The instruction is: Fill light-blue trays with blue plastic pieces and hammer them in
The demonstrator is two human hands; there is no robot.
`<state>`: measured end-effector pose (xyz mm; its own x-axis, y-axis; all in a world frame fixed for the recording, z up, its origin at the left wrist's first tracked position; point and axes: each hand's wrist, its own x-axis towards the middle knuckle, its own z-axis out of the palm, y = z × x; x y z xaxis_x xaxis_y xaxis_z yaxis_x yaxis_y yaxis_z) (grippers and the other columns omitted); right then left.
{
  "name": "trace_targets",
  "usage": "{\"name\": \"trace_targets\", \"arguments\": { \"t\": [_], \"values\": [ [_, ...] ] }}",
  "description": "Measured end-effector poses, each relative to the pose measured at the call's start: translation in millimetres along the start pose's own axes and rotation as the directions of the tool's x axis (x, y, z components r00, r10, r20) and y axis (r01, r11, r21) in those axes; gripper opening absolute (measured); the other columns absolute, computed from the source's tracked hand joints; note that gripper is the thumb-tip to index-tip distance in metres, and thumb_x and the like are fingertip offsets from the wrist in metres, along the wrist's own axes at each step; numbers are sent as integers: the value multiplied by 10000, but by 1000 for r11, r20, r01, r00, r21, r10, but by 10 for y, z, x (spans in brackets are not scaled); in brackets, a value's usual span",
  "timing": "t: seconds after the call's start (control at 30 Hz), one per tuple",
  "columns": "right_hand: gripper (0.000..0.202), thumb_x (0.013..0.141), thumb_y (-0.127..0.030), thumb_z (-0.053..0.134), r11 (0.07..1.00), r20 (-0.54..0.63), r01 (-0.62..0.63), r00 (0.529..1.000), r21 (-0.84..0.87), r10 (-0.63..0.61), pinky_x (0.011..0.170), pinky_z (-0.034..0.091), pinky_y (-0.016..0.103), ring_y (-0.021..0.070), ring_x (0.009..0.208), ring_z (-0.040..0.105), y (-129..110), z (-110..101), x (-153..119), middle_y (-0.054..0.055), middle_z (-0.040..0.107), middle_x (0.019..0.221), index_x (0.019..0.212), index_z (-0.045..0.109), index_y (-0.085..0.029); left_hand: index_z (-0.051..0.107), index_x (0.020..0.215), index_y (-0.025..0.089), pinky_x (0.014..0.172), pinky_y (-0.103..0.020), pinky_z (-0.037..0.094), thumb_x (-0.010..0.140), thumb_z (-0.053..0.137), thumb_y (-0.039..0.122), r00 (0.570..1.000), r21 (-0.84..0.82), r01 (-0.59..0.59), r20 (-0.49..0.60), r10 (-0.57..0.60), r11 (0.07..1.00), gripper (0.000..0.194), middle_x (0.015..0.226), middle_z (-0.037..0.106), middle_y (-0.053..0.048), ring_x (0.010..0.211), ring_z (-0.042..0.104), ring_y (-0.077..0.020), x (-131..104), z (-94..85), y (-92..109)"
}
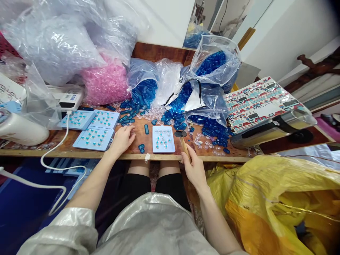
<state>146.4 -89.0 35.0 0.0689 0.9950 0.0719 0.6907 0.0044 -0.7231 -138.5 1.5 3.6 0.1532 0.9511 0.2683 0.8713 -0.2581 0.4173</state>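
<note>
My right hand (193,163) is wrapped round the wooden handle of a small hammer (183,142), its dark head just right of a light-blue plastic panel (163,149). That panel lies flat near the table's front edge and carries several small teal and clear pieces. My left hand (123,139) rests on the table to the left, fingers loosely stretched and holding nothing visible. Between it and the panel lie a blue translucent bar (146,129) and a small blue translucent part (141,148). More light-blue panels (93,139) with teal pieces lie beyond my left wrist.
Bags of blue parts (145,92) spill across the table's back, among clear round pieces (152,114). A pink-filled bag (106,81), white cable (67,124) and white device (70,101) stand left. Sticker sheets (255,102), a clear jug (276,127) and a yellow sack (252,184) are right.
</note>
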Motion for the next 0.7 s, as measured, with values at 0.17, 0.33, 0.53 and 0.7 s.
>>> {"name": "trace_targets", "arguments": {
  "t": [0.17, 0.33, 0.53, 0.7],
  "values": [
    [451, 884, -360, 371, 1000, 12, 6, 1000, 12, -6, 683, 477, 300, 181, 698, 621, -52, 31, 8, 46, 667, 786, 1292, 451, -183, 467, 1151, 174, 840, -285, 452, 790, 498, 186, 982, -329, -153, 55, 180, 932, 362, 988, 604, -44, 895, 579, -154, -5, 59, 583],
    [440, 884, -366, 378, 1000, 29, 9, 1000, 2, -9, 665, 483, 299, 181, 654, 624, -59, 42, -17, 31, 666, 742, 1280, 463, -193, 435, 1177, 174, 844, -327, 446, 783, 495, 127, 956, -333, -211, 124, 264, 919, 401, 945, 607, -54, 904, 574, -174, 1, 225, 764],
    [431, 890, -333, 371, 998, 43, 68, 997, 7, -69, 665, 483, 283, 175, 656, 629, -135, 54, -19, 32, 676, 760, 1288, 452, -191, 423, 1161, 204, 792, -293, 467, 772, 522, 122, 962, -351, -134, 178, 207, 927, 410, 905, 625, -25, 846, 602, -159, 28, 226, 708],
    [399, 890, -302, 365, 977, 176, 149, 977, -149, -122, 660, 474, 289, 222, 776, 652, -229, 126, 7, 64, 693, 881, 1270, 474, -245, 395, 1168, 201, 746, -275, 475, 743, 569, 132, 969, -398, -77, 187, 163, 914, 465, 852, 614, -5, 784, 614, -150, 39, 226, 728]
  ]
}}
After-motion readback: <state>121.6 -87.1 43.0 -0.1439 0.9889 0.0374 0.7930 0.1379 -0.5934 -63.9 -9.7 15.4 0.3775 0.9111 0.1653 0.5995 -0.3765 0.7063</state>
